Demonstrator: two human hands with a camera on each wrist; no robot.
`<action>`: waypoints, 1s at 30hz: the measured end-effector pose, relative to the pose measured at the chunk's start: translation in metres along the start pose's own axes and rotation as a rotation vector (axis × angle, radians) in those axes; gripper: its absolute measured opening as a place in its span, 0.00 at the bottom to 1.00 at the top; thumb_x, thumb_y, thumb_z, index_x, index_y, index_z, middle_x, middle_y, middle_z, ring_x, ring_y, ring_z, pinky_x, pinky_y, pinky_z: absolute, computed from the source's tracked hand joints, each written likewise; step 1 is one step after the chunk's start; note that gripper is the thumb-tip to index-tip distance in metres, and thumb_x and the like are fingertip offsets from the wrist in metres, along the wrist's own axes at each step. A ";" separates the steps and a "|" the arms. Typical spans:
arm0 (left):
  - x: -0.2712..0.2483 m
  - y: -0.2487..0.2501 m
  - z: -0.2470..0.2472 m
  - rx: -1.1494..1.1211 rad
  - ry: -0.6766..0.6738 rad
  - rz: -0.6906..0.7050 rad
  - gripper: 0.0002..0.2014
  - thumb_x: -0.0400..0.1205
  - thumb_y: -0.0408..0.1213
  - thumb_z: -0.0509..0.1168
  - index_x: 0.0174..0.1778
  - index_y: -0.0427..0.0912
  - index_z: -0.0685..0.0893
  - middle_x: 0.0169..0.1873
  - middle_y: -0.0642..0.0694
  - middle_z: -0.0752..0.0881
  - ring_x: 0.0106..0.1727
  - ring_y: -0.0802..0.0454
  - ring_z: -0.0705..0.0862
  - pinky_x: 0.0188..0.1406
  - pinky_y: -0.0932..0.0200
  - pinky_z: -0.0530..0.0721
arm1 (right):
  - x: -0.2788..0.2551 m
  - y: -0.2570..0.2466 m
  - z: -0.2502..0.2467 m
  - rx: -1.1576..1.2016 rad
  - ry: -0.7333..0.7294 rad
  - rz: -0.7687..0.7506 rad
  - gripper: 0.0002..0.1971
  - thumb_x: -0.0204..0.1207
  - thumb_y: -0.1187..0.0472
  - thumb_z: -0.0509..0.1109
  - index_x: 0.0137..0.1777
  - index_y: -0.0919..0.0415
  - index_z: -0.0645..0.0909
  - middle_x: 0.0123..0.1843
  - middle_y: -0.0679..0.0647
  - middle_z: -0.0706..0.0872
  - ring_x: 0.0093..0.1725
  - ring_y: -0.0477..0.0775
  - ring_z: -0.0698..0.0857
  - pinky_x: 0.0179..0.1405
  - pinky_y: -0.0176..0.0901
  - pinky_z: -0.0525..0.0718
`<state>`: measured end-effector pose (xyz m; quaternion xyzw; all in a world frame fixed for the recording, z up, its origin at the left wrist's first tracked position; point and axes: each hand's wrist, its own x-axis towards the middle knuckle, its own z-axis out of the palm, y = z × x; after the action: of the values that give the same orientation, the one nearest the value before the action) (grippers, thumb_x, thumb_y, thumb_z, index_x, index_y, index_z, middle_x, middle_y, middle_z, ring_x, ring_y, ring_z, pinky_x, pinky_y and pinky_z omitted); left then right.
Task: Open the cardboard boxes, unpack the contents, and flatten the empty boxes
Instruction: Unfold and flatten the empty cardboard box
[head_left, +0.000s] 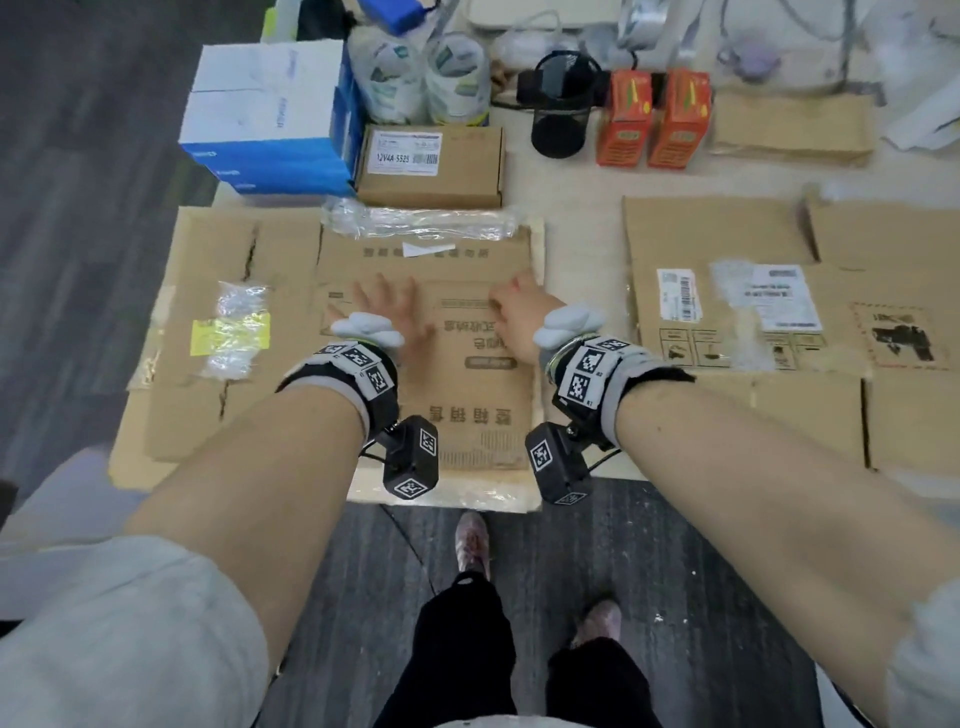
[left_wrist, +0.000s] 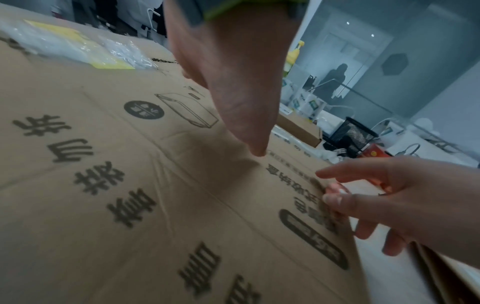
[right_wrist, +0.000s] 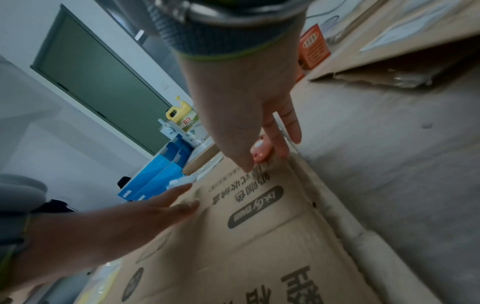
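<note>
A flattened brown cardboard box printed with dark characters (head_left: 467, 374) lies on the pale desk (head_left: 582, 249), its near edge reaching over the desk's front edge. The left hand (head_left: 387, 312) rests flat on this box, fingers straight and spread, palm down. The right hand (head_left: 514, 312) sits just to the right of the left one on the same box; the wrist views show its fingers bent at the box's right edge with the thumb on top, so it appears to pinch that edge.

Under the printed box, to its left, lies a larger flattened plain cardboard sheet (head_left: 208, 415) with a clear plastic bag holding a yellow slip (head_left: 234, 332) on it. At the far edge of the printed box lies a long clear plastic wrapper (head_left: 421, 221). Beyond that stands a small closed brown carton with a white label (head_left: 431, 166), with stacked blue-and-white boxes (head_left: 270, 114) to its left. To the right of the printed box, apart from it, lies another flattened cardboard box with shipping labels (head_left: 753, 322). Beyond it stand a black mesh cup (head_left: 561, 114) and two orange cartons (head_left: 652, 119).
</note>
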<state>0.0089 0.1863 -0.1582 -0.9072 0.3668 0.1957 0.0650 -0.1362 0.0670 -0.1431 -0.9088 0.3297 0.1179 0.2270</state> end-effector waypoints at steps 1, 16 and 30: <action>-0.004 0.001 0.002 -0.017 0.039 0.014 0.37 0.82 0.58 0.59 0.84 0.50 0.55 0.83 0.39 0.53 0.82 0.32 0.51 0.76 0.24 0.54 | 0.002 0.002 0.004 -0.009 0.004 0.006 0.16 0.83 0.60 0.60 0.69 0.60 0.75 0.69 0.63 0.72 0.61 0.65 0.79 0.53 0.51 0.77; 0.037 0.038 -0.022 0.087 0.054 -0.091 0.44 0.78 0.73 0.39 0.82 0.42 0.55 0.78 0.37 0.62 0.76 0.35 0.64 0.59 0.34 0.75 | 0.056 0.056 -0.042 -0.030 0.203 0.178 0.17 0.77 0.71 0.60 0.65 0.62 0.69 0.70 0.61 0.66 0.47 0.64 0.80 0.38 0.51 0.74; 0.078 0.045 -0.033 0.046 0.015 -0.196 0.46 0.75 0.76 0.37 0.80 0.45 0.55 0.72 0.40 0.66 0.70 0.36 0.68 0.52 0.37 0.83 | 0.163 0.104 -0.068 -0.070 0.142 0.173 0.19 0.81 0.66 0.55 0.71 0.62 0.69 0.72 0.65 0.67 0.58 0.67 0.80 0.56 0.56 0.81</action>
<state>0.0394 0.0954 -0.1579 -0.9384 0.2812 0.1733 0.1019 -0.0763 -0.1260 -0.1777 -0.8904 0.4178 0.0840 0.1602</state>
